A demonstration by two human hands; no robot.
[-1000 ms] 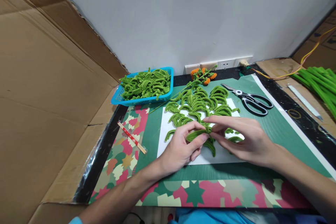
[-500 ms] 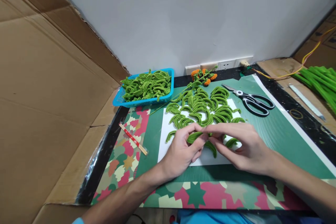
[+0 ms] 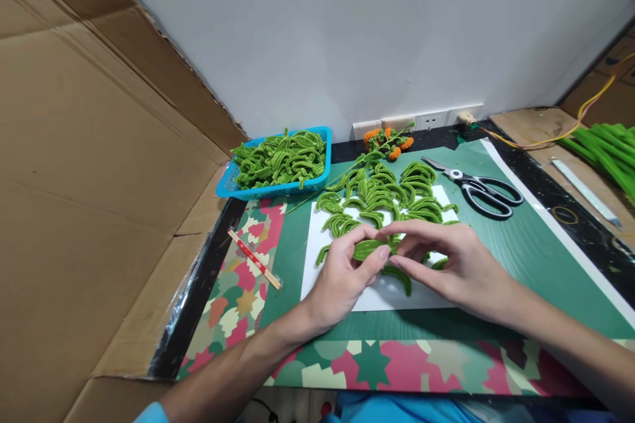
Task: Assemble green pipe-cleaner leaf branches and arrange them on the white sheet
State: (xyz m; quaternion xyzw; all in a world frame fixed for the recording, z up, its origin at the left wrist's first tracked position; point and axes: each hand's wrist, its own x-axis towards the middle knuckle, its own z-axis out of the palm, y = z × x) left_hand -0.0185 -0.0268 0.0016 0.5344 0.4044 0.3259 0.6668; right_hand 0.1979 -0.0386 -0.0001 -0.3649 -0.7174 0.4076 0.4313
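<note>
Green leaf (image 3: 368, 249) pinched between left hand (image 3: 342, 274) and right hand (image 3: 459, 268), fingertips pressed on it, above white sheet (image 3: 317, 277); leaf pile (image 3: 387, 195) behind, scissors (image 3: 476, 186) right.

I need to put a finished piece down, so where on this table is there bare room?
Bare green mat lies below the scissors, right of the white sheet. Another strip runs between that sheet and the wrapped chopsticks. Crowded: the sheet's far half under the green leaf pieces, where both hands work, and the blue basket.
</note>
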